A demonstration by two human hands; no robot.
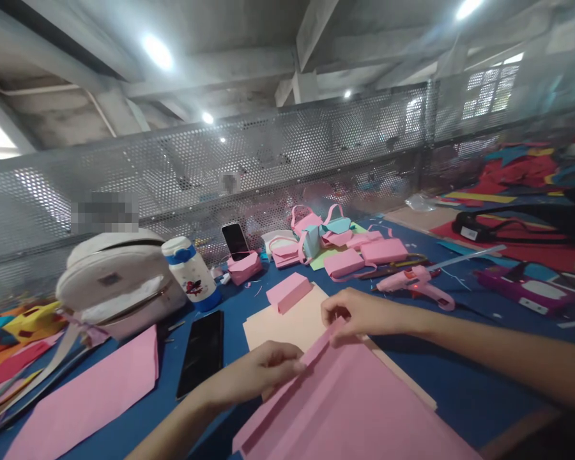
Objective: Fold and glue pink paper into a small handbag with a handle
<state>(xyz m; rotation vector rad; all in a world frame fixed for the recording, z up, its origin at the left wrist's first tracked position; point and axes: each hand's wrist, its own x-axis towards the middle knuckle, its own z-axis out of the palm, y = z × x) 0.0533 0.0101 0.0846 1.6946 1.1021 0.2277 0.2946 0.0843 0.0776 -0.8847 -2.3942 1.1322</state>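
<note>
A large pink paper sheet lies in front of me on the blue table, its far edge folded over into a narrow strip. My left hand pinches the left end of that folded strip. My right hand pinches the strip's far right end. Both hands are closed on the paper. Under the pink sheet lies a cream sheet, and on it rests a small pink paper box.
A black phone lies left of my hands, beside another pink sheet. A white bag, a bottle, a propped phone, several pink paper handbags and a pink glue gun stand further back before a mesh fence.
</note>
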